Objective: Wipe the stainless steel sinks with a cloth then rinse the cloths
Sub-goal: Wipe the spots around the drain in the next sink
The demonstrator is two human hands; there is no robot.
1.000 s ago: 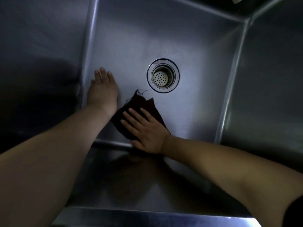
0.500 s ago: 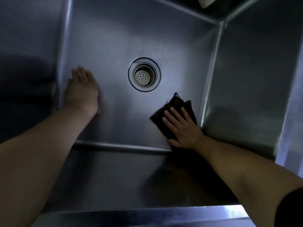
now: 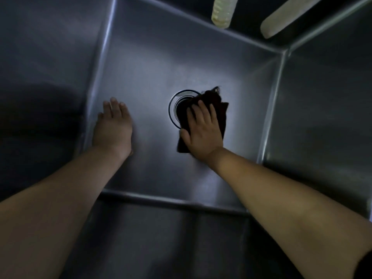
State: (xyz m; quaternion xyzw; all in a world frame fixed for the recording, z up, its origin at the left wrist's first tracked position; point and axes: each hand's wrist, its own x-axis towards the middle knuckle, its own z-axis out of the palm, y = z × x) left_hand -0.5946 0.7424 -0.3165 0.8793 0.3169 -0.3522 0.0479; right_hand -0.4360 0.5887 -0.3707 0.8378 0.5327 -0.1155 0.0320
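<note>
I am leaning over a deep steel sink [image 3: 201,63] and both my arms reach down to its flat floor. Tall walls stand on all four sides. My left hand [image 3: 112,129] lies flat close to the left wall, with its fingers straight and together, holding nothing. There is a wide bare strip of floor between my two hands. More bare floor runs from my right hand [image 3: 203,129] to the right wall, and up to the back wall too.

The dark cloth [image 3: 213,101] is spread on the floor under my right hand. My fingers are straight and a little apart, pressing down on top of it. The cloth sticks out past my fingertips and covers most of the round drain [image 3: 173,109]. Only the drain's left rim shows. Two pale things [image 3: 222,11] hang over the back edge.
</note>
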